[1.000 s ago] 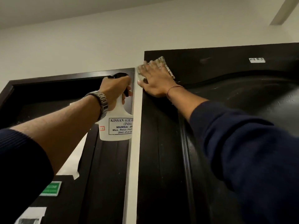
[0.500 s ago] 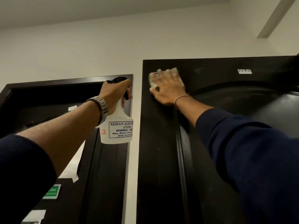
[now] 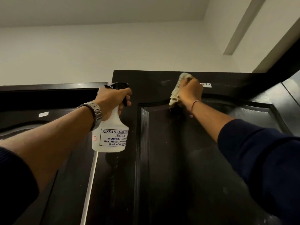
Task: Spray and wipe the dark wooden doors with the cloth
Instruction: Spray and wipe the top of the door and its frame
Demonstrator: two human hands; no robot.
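Note:
Two dark wooden doors fill the lower view: the right door close in front of me, the left door beside it. My right hand grips a crumpled beige cloth and presses it against the right door's top rail, just left of a small white label. My left hand holds a white spray bottle by its neck, under the black trigger head, raised in front of the narrow strip between the doors.
A white wall and ceiling rise above the doors. A pale strip of wall separates the two doors. Another dark frame angles off at the right. A small white label sits on the left door.
My right hand has slid the cloth rightward along the top of the right door, from its left corner to near the white label, and now bunches it. The bottle stayed raised.

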